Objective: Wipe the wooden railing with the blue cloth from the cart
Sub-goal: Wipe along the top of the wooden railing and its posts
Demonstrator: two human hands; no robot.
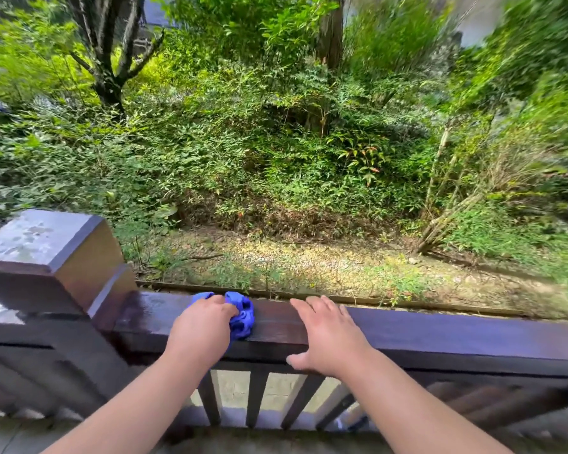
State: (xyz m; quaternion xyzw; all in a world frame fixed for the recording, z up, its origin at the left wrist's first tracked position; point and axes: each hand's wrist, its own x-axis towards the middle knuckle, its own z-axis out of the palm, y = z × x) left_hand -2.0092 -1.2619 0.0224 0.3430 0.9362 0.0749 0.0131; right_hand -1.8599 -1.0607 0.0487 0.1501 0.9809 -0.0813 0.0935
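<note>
Currently the wiping step is in hand: the left hand (201, 334) grips the bunched blue cloth (241, 314) on the wooden railing (440, 335) near the post (46, 257). The right hand (328, 339) rests open, empty. Next, likely a pressed stroke rightward along unwiped rail.

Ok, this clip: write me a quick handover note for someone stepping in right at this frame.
Left hand: closed on the bunched blue cloth, pressing it on the railing's top rail.
Right hand: open, flat on the rail, holding nothing.
Done: the rail between the corner post and the cloth looks wet, apparently wiped.
Left: the rail to the right of the cloth.
</note>
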